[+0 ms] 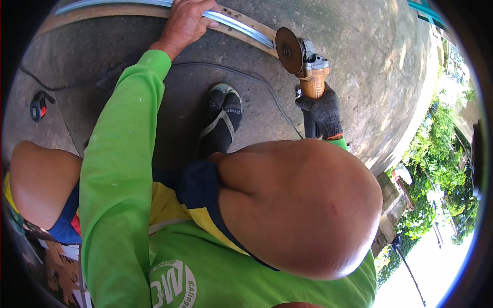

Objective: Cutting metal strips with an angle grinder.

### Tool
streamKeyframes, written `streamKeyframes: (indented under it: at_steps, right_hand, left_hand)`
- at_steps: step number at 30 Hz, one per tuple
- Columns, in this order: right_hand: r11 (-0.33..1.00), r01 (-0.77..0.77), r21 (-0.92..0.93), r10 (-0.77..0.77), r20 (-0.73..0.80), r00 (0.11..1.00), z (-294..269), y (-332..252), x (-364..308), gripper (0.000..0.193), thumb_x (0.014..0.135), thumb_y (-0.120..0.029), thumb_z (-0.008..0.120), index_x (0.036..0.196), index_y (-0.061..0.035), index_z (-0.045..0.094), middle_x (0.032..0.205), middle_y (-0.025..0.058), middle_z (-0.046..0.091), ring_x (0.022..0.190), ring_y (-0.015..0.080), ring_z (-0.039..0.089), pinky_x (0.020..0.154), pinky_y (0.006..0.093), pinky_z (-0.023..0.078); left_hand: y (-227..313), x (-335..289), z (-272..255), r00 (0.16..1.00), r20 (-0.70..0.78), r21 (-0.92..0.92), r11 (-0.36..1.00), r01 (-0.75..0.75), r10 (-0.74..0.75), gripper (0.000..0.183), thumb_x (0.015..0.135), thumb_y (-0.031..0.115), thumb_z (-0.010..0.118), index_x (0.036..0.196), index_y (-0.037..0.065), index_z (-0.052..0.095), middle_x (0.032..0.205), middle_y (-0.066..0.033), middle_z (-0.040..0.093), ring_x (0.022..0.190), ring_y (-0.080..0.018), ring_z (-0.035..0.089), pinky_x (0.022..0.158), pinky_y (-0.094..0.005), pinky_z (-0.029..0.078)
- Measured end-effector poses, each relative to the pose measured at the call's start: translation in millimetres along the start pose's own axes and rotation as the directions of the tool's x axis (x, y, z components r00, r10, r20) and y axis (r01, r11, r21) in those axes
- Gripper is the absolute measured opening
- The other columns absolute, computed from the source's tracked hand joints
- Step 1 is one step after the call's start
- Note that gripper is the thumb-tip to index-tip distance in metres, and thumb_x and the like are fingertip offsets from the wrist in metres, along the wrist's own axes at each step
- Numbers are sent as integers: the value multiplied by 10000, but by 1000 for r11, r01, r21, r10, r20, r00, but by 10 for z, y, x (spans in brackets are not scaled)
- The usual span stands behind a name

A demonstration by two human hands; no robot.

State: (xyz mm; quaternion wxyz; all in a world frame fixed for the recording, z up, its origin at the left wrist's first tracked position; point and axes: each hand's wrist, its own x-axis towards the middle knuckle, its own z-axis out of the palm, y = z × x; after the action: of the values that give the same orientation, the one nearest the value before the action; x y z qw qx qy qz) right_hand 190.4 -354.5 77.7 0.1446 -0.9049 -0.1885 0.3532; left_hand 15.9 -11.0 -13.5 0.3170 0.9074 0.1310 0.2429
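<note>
My bare left hand (186,24) is closed over a shiny metal channel (239,31), holding it down along a wooden plank (110,11) on the ground. My right hand (324,112), in a dark knitted glove, grips an orange angle grinder (312,83) by its body. The grinder's brown cutting disc (288,50) stands on edge at the right end of the channel. Whether the disc touches the metal, I cannot tell. Part of the channel is hidden under my left hand.
A dark power cord (241,73) curves over the concrete floor (370,87) past my sandalled foot (222,115). A black and red tape measure (39,106) lies at the left. Teal bars (429,11) stand at the far right; green plants (436,179) grow beyond the floor's edge.
</note>
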Motion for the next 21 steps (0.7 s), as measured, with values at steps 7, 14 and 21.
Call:
streamKeyframes:
  at_steps: [7,14,21]
  right_hand:
    - [998,-33,51,32,18,999,-32,-50,-85,608,603,-263,903,1113,-39,658,950,129,739,858,260,728,775,377,575]
    - [999,-5,-48,6,15,1000,2,-51,-51,612,597,-264,907,1110,-37,662,929,128,740,845,264,729,773,382,574]
    - [999,18,27,-19,34,999,26,31,-20,632,590,-266,916,1123,-40,661,946,125,742,851,257,727,779,378,573]
  left_hand:
    - [-14,-12,-33,1000,11,-4,1000,0,0,192,653,33,612,839,58,654,893,-130,616,938,-362,556,865,-469,422]
    - [6,12,-68,1000,30,-22,1000,-3,4,193,663,80,609,850,58,649,893,-130,613,937,-360,552,868,-465,416]
    - [26,23,-77,1000,19,-19,1000,-14,14,194,664,74,604,852,65,653,891,-126,612,930,-358,554,868,-461,415]
